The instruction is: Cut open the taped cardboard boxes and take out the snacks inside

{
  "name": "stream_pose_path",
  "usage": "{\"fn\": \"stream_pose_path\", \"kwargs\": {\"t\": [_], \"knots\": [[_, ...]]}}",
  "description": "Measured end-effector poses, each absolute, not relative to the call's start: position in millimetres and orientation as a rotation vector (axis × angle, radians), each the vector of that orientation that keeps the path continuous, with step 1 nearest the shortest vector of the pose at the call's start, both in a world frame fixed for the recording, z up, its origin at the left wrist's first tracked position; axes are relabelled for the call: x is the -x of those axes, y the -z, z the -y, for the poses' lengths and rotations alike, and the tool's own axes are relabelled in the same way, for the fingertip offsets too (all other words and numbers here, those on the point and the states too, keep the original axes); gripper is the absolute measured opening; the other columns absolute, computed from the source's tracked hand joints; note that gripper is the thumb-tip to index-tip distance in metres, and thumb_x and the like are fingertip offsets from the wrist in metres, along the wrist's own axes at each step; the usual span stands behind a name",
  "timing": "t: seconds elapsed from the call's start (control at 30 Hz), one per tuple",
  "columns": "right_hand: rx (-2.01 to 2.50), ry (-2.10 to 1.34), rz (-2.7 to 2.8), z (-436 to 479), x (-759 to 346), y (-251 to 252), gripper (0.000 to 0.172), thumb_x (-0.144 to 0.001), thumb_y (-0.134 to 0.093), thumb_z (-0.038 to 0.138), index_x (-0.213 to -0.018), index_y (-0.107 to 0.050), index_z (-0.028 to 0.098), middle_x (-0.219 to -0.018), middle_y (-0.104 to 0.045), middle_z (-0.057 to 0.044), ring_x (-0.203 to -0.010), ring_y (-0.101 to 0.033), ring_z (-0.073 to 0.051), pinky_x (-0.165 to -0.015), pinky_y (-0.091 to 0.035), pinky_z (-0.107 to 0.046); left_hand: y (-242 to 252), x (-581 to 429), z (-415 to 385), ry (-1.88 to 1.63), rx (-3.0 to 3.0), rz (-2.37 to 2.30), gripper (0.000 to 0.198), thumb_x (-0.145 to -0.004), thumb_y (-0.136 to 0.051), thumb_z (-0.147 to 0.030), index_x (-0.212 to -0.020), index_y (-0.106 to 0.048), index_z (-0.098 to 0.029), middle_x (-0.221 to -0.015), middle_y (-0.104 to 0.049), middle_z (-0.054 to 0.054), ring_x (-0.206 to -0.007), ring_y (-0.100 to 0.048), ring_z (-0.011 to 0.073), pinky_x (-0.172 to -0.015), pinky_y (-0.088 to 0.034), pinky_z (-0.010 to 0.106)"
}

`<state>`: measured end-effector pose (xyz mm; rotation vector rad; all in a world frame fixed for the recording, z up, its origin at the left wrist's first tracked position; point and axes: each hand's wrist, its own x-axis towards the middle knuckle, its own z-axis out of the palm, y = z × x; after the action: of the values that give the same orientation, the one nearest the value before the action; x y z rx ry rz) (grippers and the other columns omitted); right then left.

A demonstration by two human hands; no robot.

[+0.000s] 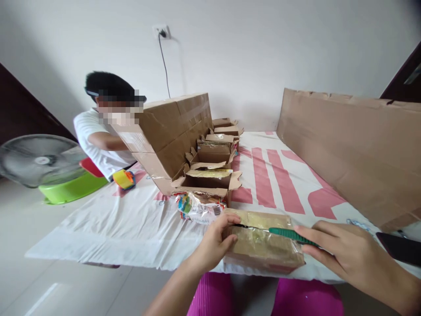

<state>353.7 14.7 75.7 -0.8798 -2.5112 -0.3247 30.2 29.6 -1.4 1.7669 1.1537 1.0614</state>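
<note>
A small taped cardboard box (263,248) lies near the front edge of the table. My left hand (222,239) grips its left end, fingers and thumb curled over the top. In my right hand (342,250) is a green-handled box cutter (284,232), held low over the box with its tip pointing left along the seam between the top flaps. A dark gap shows in that seam near my left fingers. Just behind my left hand rests a crumpled plastic package (199,208) with colourful print.
Several opened cardboard boxes (210,177) stand in a row beyond, beside a large carton (184,131). A cardboard panel (348,149) stands at right, near a dark flat object (401,248). A tape roll (124,179), a fan (39,160) and another person (101,131) are at left.
</note>
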Motion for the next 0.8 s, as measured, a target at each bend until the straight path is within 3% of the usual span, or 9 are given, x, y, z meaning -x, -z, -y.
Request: {"fn": "stream_pose_path", "kwargs": {"t": [0.13,0.33,0.47,0.67,0.8], "knots": [[0.856,0.414,2.628,-20.8,-341.0,-82.2,0.025,-0.100,-0.048,0.030,-0.116,-0.065,0.022,-0.074,-0.065,-0.001,-0.057,-0.061,-0.014,-0.052,-0.040,-0.029,0.0,-27.4,-28.9,-1.033,-1.765,-1.169,0.036,-0.075,-0.057,-0.009,-0.108,-0.062,-0.022,-0.118,-0.065,0.008,-0.117,-0.057,0.0258,-0.103,-0.041,0.043],[0.836,0.540,2.714,-17.9,-334.2,-97.2,0.023,-0.098,-0.047,0.025,-0.110,-0.066,0.021,-0.070,-0.059,0.000,-0.056,-0.056,-0.015,-0.052,-0.035,-0.031,-1.6,-29.4,-31.1,-1.017,-1.811,-1.172,0.034,-0.074,-0.059,-0.010,-0.106,-0.063,-0.022,-0.116,-0.067,0.009,-0.116,-0.059,0.0272,-0.103,-0.041,0.045],[0.917,0.563,2.782,-16.9,-344.3,-98.9,0.026,-0.100,-0.043,0.030,-0.114,-0.063,0.022,-0.070,-0.057,0.000,-0.054,-0.053,-0.015,-0.050,-0.031,-0.031,-3.4,-32.4,-30.8,-0.992,-1.799,-1.204,0.032,-0.073,-0.059,-0.009,-0.102,-0.064,-0.022,-0.115,-0.068,0.008,-0.113,-0.060,0.0263,-0.100,-0.043,0.042],[0.982,0.585,2.767,-9.7,-379.5,-98.4,0.035,-0.104,-0.032,0.035,-0.117,-0.063,0.025,-0.074,-0.061,-0.001,-0.057,-0.057,-0.017,-0.053,-0.037,-0.032,-6.8,-33.3,-31.8,-0.953,-1.838,-1.217,0.029,-0.073,-0.056,-0.005,-0.095,-0.064,-0.022,-0.118,-0.066,0.008,-0.113,-0.060,0.0243,-0.099,-0.044,0.040],[1.050,0.522,2.709,-3.0,-398.4,-102.8,0.031,-0.102,-0.040,0.036,-0.118,-0.064,0.026,-0.077,-0.064,-0.001,-0.060,-0.062,-0.017,-0.054,-0.043,-0.032,-12.3,-33.2,-30.0,-0.904,-1.928,-1.223,0.026,-0.075,-0.054,-0.004,-0.091,-0.064,-0.021,-0.122,-0.060,0.009,-0.115,-0.059,0.0242,-0.099,-0.046,0.039]]}}
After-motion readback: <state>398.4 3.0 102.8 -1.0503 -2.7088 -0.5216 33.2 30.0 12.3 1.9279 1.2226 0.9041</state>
